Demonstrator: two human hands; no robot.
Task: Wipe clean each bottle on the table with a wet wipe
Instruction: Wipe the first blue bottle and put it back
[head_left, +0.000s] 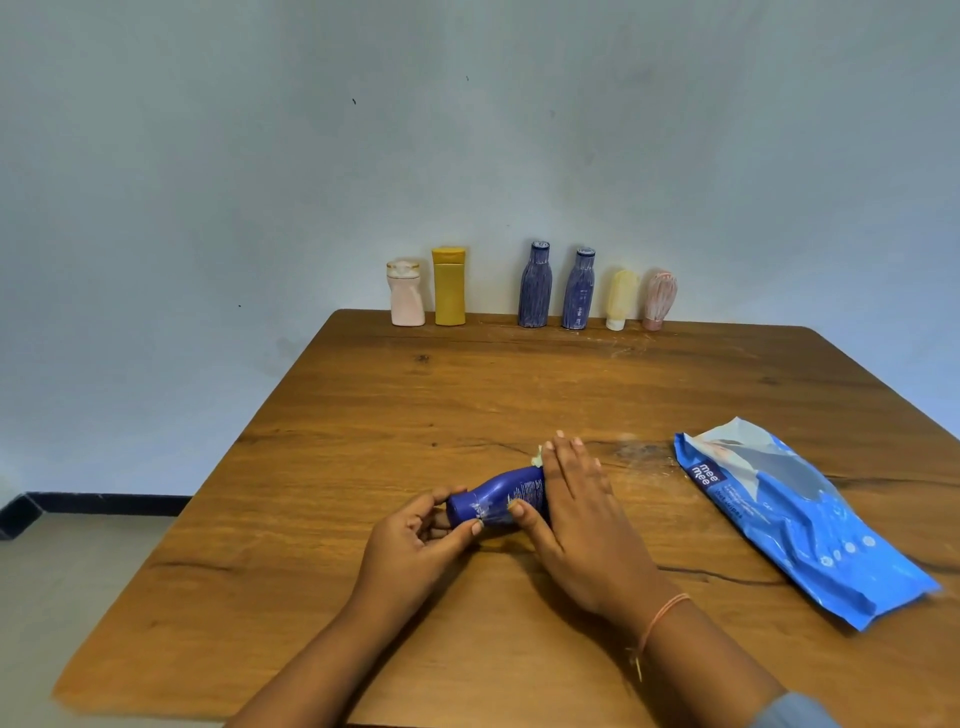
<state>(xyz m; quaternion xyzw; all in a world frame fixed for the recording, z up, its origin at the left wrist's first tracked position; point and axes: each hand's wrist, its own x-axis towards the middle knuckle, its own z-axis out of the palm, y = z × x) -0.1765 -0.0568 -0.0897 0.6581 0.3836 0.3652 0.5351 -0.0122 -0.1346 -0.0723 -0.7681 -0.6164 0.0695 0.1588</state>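
Left hand (415, 540) pinches a dark blue plastic bottle (498, 493) (sideways, well inside the brown wooden table (467, 389) edges); flat right hand (576, 514) presses a pale wipe (535, 457) onto it.

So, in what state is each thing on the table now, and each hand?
Blue bottle: lying on its side, held.
Left hand: pinches the bottle's narrow end.
Right hand: fingers straight, pressing on the bottle.
Wet wipe: between right hand and bottle, mostly hidden.
Row of six bottles: upright at the far edge.
Wipes pack: lying flat, untouched.
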